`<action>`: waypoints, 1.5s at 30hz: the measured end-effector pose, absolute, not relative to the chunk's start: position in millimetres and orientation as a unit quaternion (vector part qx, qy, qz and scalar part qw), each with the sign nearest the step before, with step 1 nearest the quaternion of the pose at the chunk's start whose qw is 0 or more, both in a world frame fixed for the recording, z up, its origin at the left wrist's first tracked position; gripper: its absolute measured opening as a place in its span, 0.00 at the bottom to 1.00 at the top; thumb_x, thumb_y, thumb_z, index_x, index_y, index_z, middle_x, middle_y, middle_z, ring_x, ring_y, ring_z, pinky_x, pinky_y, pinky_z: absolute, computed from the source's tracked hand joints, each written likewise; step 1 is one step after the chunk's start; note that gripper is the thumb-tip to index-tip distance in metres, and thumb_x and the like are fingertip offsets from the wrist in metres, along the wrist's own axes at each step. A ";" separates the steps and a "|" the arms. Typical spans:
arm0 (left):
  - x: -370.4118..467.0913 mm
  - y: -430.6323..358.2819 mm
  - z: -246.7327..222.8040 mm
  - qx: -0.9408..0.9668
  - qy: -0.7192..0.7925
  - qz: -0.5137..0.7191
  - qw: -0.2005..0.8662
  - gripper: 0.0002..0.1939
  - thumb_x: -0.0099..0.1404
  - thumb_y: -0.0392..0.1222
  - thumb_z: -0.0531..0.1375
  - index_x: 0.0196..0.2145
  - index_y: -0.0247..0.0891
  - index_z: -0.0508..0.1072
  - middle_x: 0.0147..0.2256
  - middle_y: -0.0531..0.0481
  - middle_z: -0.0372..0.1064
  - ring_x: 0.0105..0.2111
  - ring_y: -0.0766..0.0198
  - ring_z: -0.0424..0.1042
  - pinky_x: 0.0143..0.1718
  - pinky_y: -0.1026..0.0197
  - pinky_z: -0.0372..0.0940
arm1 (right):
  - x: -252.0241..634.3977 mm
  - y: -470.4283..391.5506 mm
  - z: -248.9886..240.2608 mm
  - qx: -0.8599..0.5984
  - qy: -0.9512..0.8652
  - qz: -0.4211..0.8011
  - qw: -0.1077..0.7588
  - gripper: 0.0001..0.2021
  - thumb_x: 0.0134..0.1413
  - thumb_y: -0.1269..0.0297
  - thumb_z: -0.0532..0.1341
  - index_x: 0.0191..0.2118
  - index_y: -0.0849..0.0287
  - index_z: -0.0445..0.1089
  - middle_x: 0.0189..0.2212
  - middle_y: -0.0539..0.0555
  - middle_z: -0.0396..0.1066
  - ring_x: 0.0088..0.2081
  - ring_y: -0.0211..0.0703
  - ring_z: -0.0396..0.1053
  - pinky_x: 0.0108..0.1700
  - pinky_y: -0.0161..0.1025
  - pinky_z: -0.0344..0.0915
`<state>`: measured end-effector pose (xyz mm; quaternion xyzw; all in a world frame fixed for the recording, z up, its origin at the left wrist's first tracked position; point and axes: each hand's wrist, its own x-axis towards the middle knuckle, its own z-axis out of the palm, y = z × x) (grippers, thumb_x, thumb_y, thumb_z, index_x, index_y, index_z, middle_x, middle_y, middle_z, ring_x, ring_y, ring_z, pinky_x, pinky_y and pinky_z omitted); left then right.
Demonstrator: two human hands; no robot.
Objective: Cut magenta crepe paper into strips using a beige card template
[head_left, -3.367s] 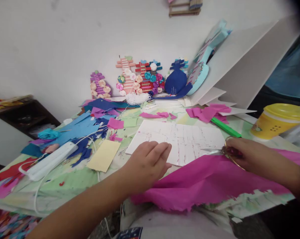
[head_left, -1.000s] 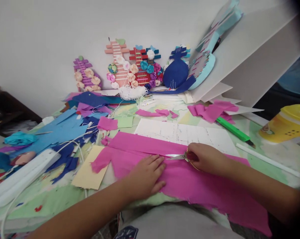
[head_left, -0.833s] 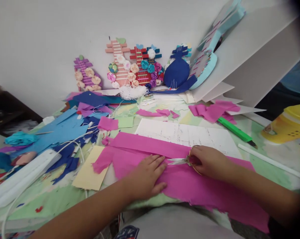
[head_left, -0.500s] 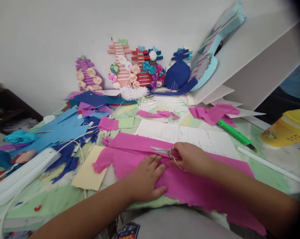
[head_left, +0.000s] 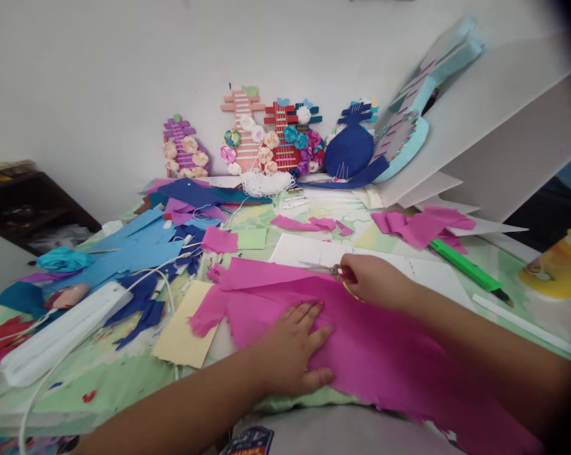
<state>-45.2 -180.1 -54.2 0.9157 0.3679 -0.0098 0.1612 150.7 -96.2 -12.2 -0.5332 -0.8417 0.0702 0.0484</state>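
Note:
A large sheet of magenta crepe paper (head_left: 380,341) lies across the front of the table, with a slit running along its upper left part. My left hand (head_left: 297,351) rests flat on it, fingers spread. In my right hand (head_left: 373,278) is a pair of scissors (head_left: 335,270), held by its yellow handles. The blades point left over the far edge of the paper, where they are blurred. Beneath that edge lies a white board (head_left: 425,268) with dark marks. A cream card (head_left: 185,328) sits under the paper's left end.
A white power strip (head_left: 67,335) and its cable lie at left among blue scraps (head_left: 138,249). Several flower-decorated paper instruments (head_left: 250,139) lean on the wall. A green cutter knife (head_left: 465,265), a white strip (head_left: 527,325) and a yellow container (head_left: 558,268) are on the right.
The scissors have moved from the slit up to the paper's far edge. My left hand stays flat on the paper. The whole view has shifted slightly.

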 end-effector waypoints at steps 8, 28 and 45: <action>-43.5 -176.7 -52.7 0.923 0.356 0.002 0.149 0.34 0.59 0.61 0.46 0.59 0.44 0.46 0.60 0.38 0.34 0.59 0.47 0.33 0.54 0.39 0.35 | 172.4 -7.8 -2.7 -0.519 -0.852 0.042 -0.058 0.03 0.41 0.70 0.52 0.26 0.59 0.63 0.25 0.52 0.68 0.25 0.38 0.62 0.23 0.32 0.49; -70.5 -38.8 -23.6 0.838 0.542 -0.028 -0.055 0.15 0.57 0.48 0.53 0.37 0.34 0.66 0.39 0.40 0.62 0.41 0.52 0.62 0.39 0.53 0.60 | 196.1 -69.0 -24.1 -0.612 -0.786 0.080 0.024 0.18 0.49 0.49 0.49 0.29 0.60 0.64 0.28 0.58 0.69 0.27 0.44 0.65 0.26 0.37 0.55; -30.8 -34.3 -30.3 0.880 0.465 -0.086 -0.043 0.10 0.57 0.37 0.50 0.30 0.32 0.70 0.32 0.41 0.65 0.33 0.56 0.65 0.33 0.58 0.60 | 271.0 -113.0 -51.8 -0.545 -0.810 0.211 0.052 0.23 0.41 0.52 0.58 0.44 0.57 0.62 0.52 0.59 0.58 0.48 0.52 0.60 0.45 0.43 0.59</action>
